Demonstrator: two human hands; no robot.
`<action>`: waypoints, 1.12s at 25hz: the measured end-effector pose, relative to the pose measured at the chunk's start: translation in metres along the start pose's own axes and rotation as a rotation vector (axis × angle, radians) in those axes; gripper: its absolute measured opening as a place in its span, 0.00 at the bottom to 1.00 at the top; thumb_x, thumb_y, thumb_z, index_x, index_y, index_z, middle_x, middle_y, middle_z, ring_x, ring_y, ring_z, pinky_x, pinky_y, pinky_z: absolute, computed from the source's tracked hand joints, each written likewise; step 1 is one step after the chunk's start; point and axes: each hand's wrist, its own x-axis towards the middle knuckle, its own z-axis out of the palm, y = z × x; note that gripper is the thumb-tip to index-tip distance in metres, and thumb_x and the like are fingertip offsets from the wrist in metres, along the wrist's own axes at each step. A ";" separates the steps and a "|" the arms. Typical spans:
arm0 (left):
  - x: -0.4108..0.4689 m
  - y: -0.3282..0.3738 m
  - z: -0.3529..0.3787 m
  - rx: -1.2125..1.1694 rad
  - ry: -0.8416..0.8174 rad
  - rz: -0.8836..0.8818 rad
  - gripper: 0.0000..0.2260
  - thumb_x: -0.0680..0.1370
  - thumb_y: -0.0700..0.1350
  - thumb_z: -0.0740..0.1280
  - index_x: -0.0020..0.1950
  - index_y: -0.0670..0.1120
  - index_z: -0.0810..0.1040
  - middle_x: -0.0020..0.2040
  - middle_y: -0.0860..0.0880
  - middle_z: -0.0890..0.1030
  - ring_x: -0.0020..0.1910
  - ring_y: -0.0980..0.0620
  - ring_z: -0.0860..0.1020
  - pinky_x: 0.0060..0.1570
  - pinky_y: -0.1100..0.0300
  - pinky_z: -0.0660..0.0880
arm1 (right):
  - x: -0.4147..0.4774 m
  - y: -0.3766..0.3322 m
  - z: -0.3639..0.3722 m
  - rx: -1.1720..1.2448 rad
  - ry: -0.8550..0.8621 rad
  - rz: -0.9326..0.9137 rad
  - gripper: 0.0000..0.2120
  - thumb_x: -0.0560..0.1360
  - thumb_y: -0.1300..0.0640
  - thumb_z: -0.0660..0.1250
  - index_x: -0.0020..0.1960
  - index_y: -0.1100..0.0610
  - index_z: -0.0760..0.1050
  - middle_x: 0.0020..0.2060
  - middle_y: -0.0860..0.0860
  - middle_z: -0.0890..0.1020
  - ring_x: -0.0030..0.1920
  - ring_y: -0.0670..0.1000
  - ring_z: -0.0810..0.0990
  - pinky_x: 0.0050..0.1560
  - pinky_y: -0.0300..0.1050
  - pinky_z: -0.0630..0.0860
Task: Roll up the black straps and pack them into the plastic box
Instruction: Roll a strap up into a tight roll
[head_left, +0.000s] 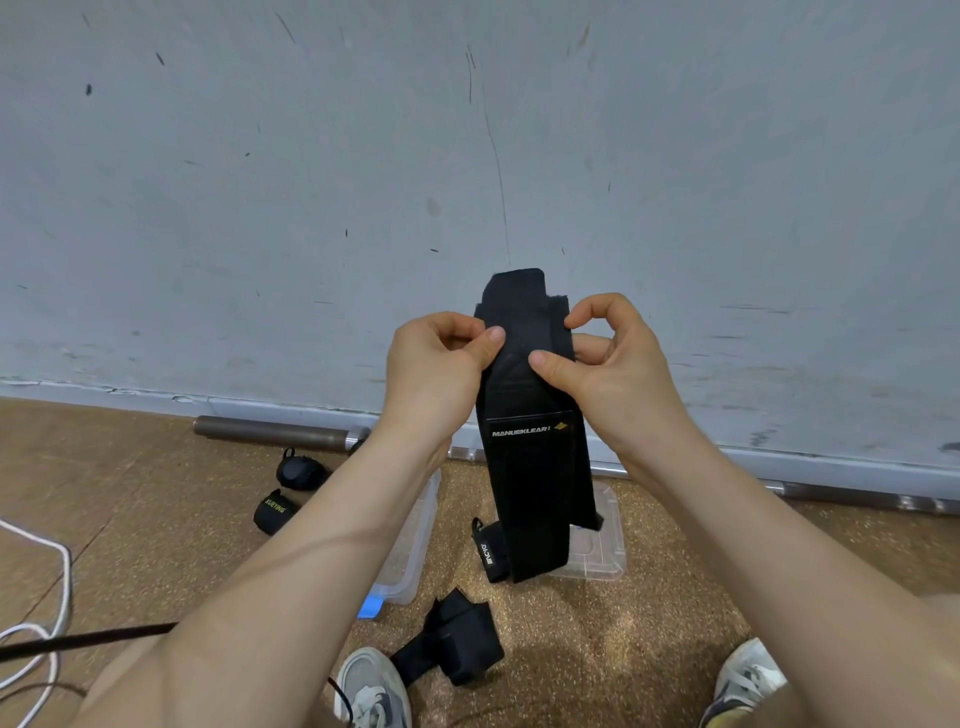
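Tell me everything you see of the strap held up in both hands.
The black strap is a wide, flat band of soft-looking fabric, not yet rolled, hanging roughly upright before the grey wall. A label partway down reads MANUEKLEAR in white beside a small yellow mark. It looks doubled, its top standing above the grip. The left hand pinches its left edge, the right hand its right edge.

A speckled brown floor (623, 649) is shown. A clear plastic box (410, 561) is set near its middle, with a clear lid (600, 561) at the box's three o'clock. Two rolled black straps are seen at ten o'clock, one plain (298, 472) and one labelled (274, 512). A loose strap bundle (457, 644) is found at five o'clock, a metal bar (270, 431) at eleven, and a white cable (66, 577) at nine.
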 end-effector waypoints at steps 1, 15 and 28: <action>0.000 0.000 0.000 -0.002 0.016 -0.002 0.05 0.75 0.41 0.73 0.40 0.45 0.80 0.39 0.43 0.83 0.42 0.45 0.83 0.50 0.42 0.81 | 0.000 0.001 0.001 -0.007 0.008 -0.018 0.16 0.75 0.68 0.70 0.49 0.53 0.65 0.41 0.55 0.87 0.38 0.54 0.86 0.39 0.48 0.82; 0.000 -0.005 0.002 0.396 0.079 0.193 0.05 0.80 0.42 0.66 0.45 0.45 0.75 0.44 0.49 0.75 0.45 0.50 0.74 0.44 0.59 0.68 | 0.004 0.011 0.005 -0.231 0.060 -0.050 0.10 0.78 0.59 0.69 0.48 0.49 0.68 0.33 0.56 0.80 0.32 0.51 0.74 0.35 0.47 0.72; -0.043 0.017 0.006 0.335 0.036 0.928 0.06 0.78 0.40 0.61 0.46 0.52 0.70 0.39 0.55 0.75 0.36 0.59 0.73 0.38 0.68 0.68 | 0.026 0.012 -0.022 0.110 0.350 0.282 0.11 0.74 0.69 0.65 0.47 0.54 0.72 0.43 0.56 0.79 0.40 0.52 0.75 0.38 0.45 0.73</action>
